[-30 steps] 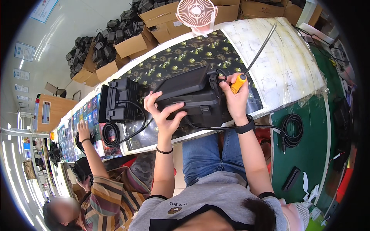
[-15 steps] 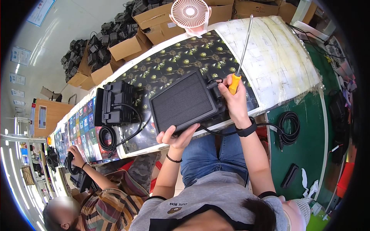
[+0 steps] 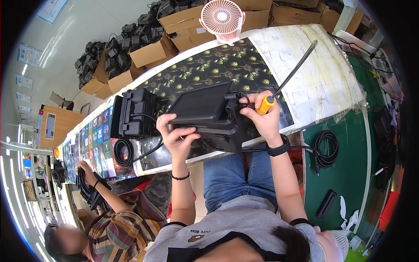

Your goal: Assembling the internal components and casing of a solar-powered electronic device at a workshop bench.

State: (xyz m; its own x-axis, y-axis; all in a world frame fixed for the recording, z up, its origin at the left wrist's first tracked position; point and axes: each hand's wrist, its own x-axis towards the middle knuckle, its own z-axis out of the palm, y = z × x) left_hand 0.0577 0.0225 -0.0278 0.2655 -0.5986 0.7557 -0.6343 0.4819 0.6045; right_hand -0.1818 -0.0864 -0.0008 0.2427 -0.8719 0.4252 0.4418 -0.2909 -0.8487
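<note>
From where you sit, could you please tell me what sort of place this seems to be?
Probably a workshop or assembly room: a heap of black devices lies by cardboard boxes, another person sits along the same long table, and the right hand holds a yellow-handled screwdriver.

Your black box [image 3: 209,117], showing a ribbed face half a second ago, now presents the side toward you. Your left hand [image 3: 176,136] has passed from the table's [image 3: 307,70] near edge farther in. Your screwdriver [image 3: 266,105] now slants more toward the table's right end. The co-worker's hand [image 3: 88,173], spread over the table a second ago, is at the near edge, beside a black cable [image 3: 81,183].
</note>
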